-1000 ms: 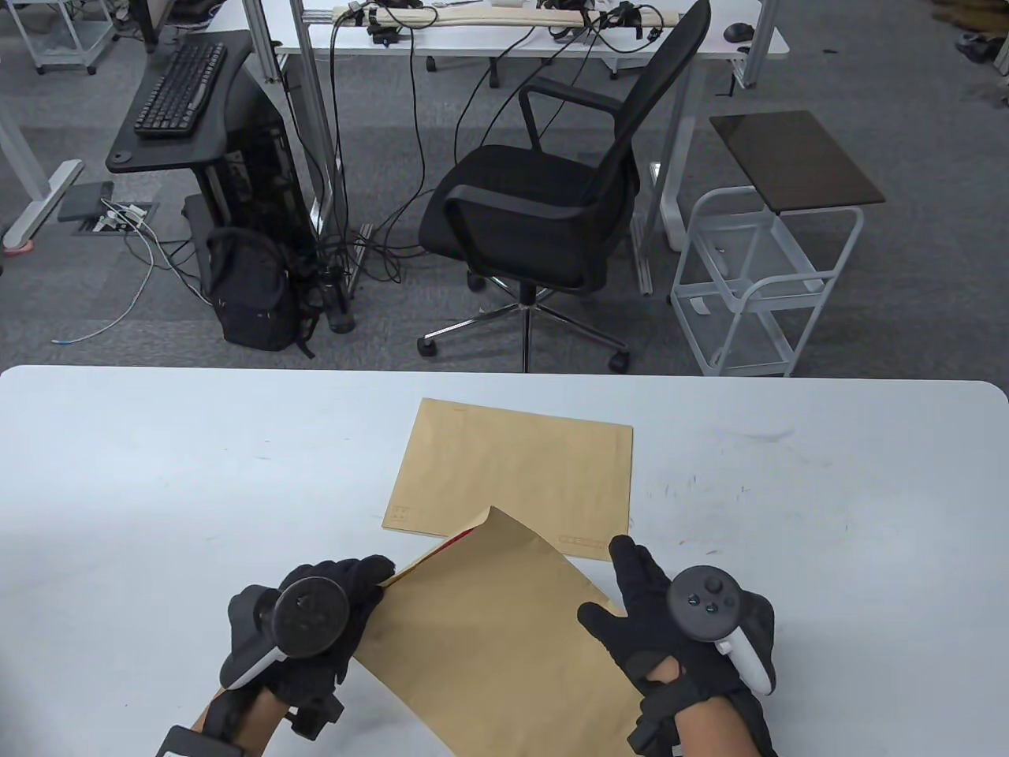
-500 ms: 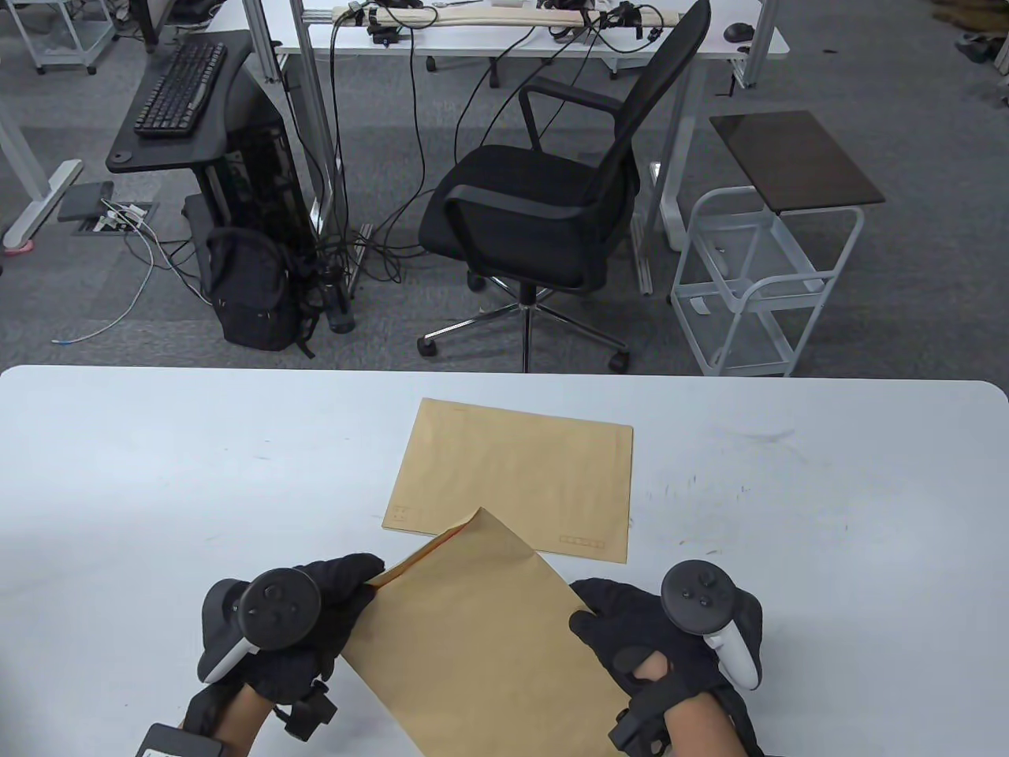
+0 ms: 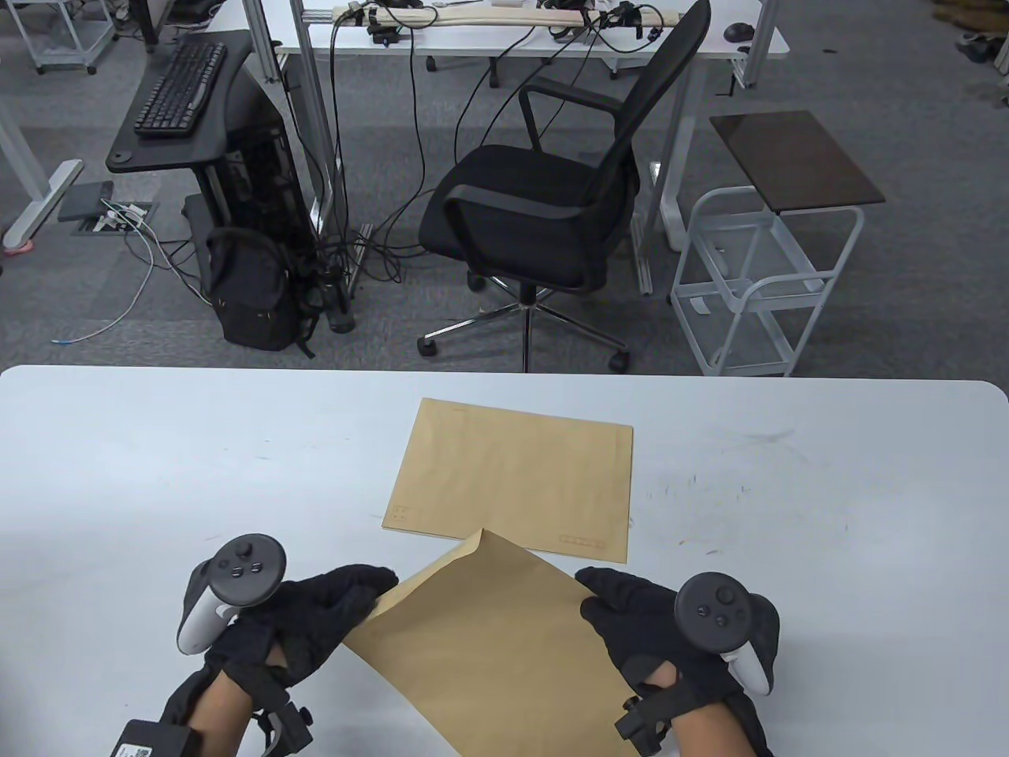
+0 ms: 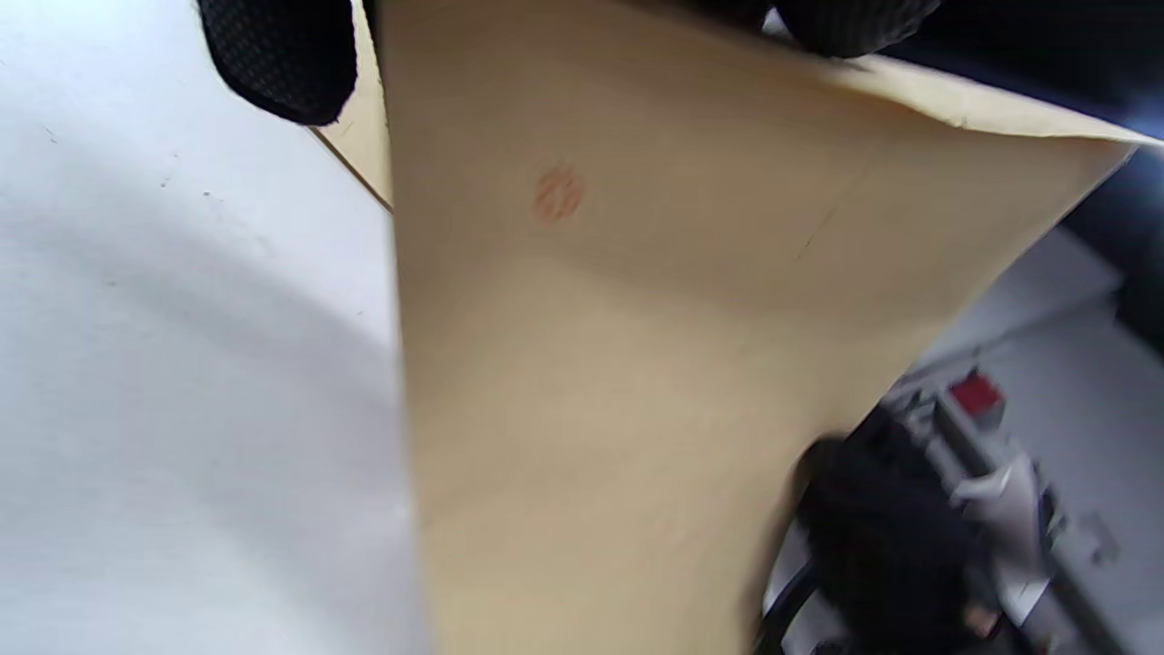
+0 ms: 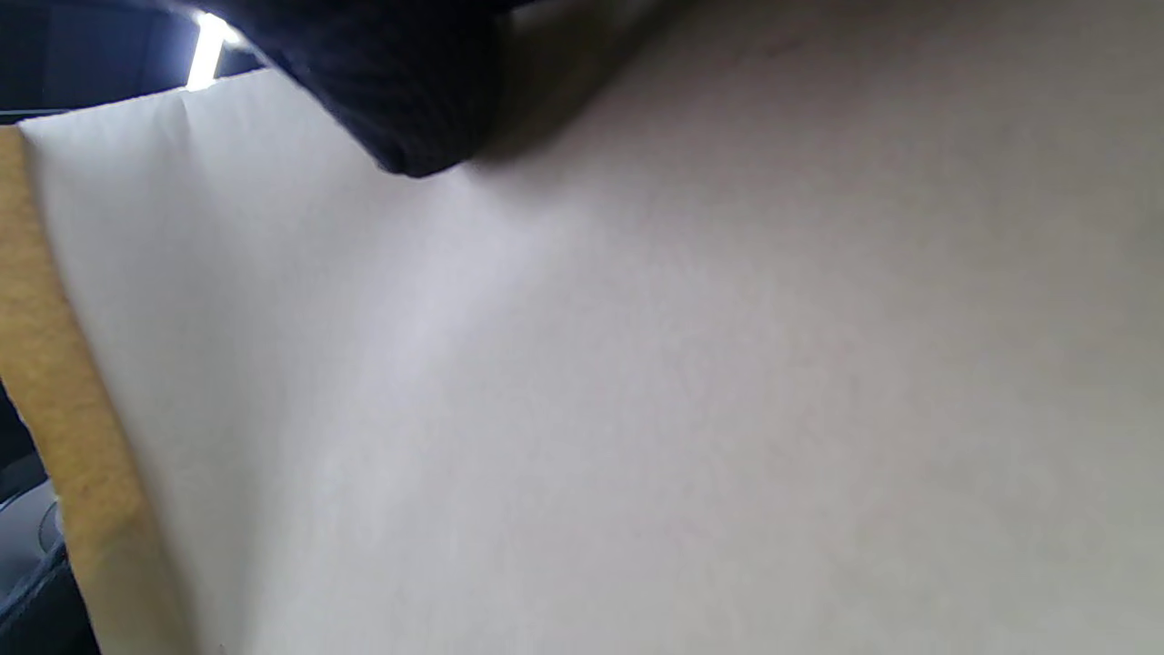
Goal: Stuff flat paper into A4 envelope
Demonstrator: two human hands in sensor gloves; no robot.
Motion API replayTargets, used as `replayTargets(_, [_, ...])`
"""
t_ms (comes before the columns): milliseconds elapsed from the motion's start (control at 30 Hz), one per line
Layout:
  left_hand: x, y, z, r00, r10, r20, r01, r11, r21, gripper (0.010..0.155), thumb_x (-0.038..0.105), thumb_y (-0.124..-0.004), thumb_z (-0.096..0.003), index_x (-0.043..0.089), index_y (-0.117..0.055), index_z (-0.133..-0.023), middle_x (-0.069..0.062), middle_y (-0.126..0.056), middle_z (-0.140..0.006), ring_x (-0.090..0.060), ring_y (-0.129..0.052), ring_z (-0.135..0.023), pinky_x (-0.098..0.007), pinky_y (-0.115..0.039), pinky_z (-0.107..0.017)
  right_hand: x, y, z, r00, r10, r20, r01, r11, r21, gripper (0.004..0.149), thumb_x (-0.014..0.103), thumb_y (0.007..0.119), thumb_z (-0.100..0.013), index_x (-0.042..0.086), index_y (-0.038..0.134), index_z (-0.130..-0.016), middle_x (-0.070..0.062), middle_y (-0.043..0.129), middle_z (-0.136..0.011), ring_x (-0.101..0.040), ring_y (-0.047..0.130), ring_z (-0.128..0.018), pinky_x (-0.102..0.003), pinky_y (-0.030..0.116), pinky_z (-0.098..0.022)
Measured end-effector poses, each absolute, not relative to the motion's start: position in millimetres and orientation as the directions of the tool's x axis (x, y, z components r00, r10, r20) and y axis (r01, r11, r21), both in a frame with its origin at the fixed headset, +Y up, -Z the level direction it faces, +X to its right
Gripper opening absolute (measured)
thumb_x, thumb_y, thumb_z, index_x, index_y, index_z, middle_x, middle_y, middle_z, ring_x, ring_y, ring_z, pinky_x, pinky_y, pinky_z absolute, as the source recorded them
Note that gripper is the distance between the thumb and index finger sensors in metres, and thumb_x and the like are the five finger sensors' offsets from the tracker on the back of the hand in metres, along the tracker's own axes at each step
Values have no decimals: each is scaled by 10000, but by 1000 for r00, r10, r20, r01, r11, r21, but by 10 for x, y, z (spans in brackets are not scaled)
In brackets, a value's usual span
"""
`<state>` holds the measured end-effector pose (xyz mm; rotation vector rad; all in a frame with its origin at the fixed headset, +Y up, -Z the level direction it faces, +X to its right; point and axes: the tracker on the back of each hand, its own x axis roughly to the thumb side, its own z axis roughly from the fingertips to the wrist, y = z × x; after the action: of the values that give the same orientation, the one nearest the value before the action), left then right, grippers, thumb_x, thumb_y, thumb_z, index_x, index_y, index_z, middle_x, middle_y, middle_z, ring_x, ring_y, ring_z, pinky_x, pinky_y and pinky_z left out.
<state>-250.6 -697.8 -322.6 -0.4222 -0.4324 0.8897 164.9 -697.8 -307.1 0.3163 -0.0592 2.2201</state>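
Note:
A brown A4 envelope (image 3: pixel 497 639) is held tilted just above the near part of the white table (image 3: pixel 158 473). My left hand (image 3: pixel 347 603) grips its left edge and my right hand (image 3: pixel 615 611) grips its right edge. In the left wrist view the envelope (image 4: pixel 637 346) fills the middle and bears a faint red stamp. In the right wrist view a white sheet (image 5: pixel 637 382) fills the frame beside a brown envelope edge (image 5: pixel 64 473), under one of my fingers (image 5: pixel 400 82). A second brown envelope (image 3: pixel 512 477) lies flat on the table beyond.
Beyond the table's far edge stand a black office chair (image 3: pixel 552 205), a white trolley (image 3: pixel 757 276) and a black backpack (image 3: pixel 252 292) on grey carpet.
My left hand has rolled outward, its tracker swinging left. The held envelope has dropped lower and flatter, its far corner no longer curled up. My right hand's fingers have closed on the right edge.

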Motion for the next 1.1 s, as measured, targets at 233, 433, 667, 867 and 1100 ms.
replayTargets(233, [-2406,-6963,-3194,570,790,226,-610,591,-529,659,542,-616,-448,250,-704,-1032,41,-911,-953,-266,-1017,-802,-561,-779,-684,1694,-7001,-3079,-519,835,184,-840,-538,69,402,400,835,-455,359,808,-854,71,864,-755,-177,1007,-533,-508,814,-523])
replayTargets(433, [-2353,-6972,-3185,689,670,274,-528,724,-443,551,438,-692,-473,229,-763,-978,62,-989,-845,-212,-1106,-614,-476,-882,-561,1700,-7024,-3083,-518,840,164,-841,-535,82,403,396,835,-456,355,808,-856,66,861,-759,-182,1006,-537,-514,808,-527])
replayTargets(667, [-2275,-6896,-3117,778,526,343,-454,848,-273,481,397,-733,-463,215,-841,-895,79,-1039,-717,-179,-1118,-463,-446,-911,-472,1672,-7005,-3038,-643,749,160,-760,-650,-10,621,485,803,-485,345,567,-1042,21,621,-999,-305,777,-898,-621,663,-623])
replayTargets(867, [-1997,-6792,-2901,919,109,380,-149,986,78,477,400,-730,-458,214,-848,-881,100,-1044,-674,-152,-1108,-380,-428,-923,-427,1402,-6666,-2836,-808,492,323,-564,-806,-182,726,543,765,-501,375,373,-1088,26,360,-1091,-345,499,-1045,-657,515,-689])
replayTargets(1100, [-1540,-6782,-2592,887,-276,370,127,917,379,475,408,-735,-450,221,-858,-869,116,-1050,-642,-134,-1093,-315,-409,-929,-384,595,-6480,-2468,-861,86,502,-279,-904,-324,670,540,761,-505,415,437,-1079,75,348,-1109,-302,406,-1088,-647,441,-734])
